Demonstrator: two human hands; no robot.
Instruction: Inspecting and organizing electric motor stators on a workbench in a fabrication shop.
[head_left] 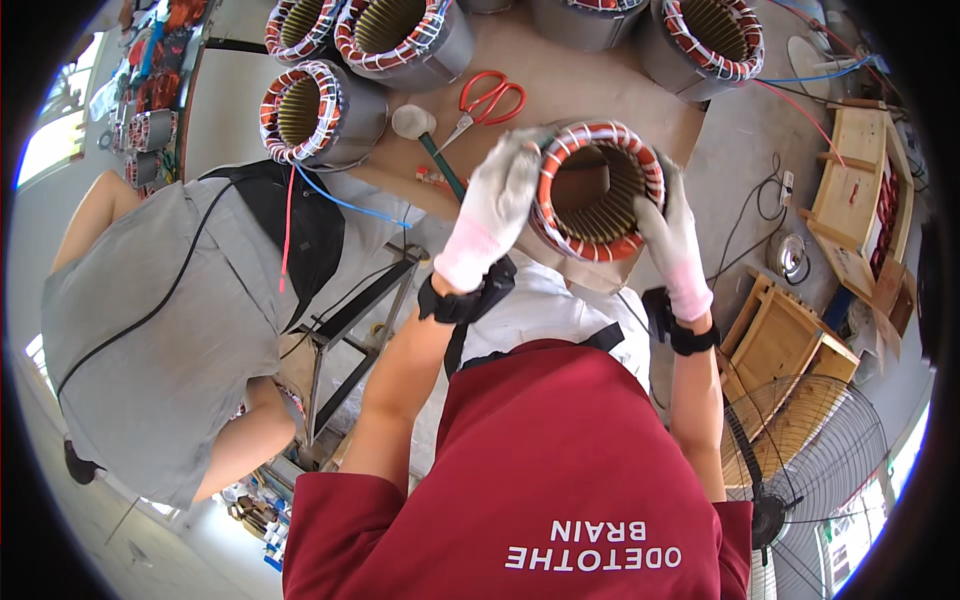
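Between my two white-gloved hands is a motor stator, a grey ring-shaped core with red, white-laced windings round its rim and slots inside. My left hand presses its left side, fingers toward the far rim. On the opposite side my right hand grips the wall, with the thumb over the near right rim. The stator's open end tilts up toward me at the near edge of the brown-covered table. Left of it lie a white-headed mallet with a green handle and red-handled scissors.
More stators stand along the far and left table, one trailing red and blue leads. A co-worker in grey is close on my left. Wooden crates, loose cables and a large fan are on the right.
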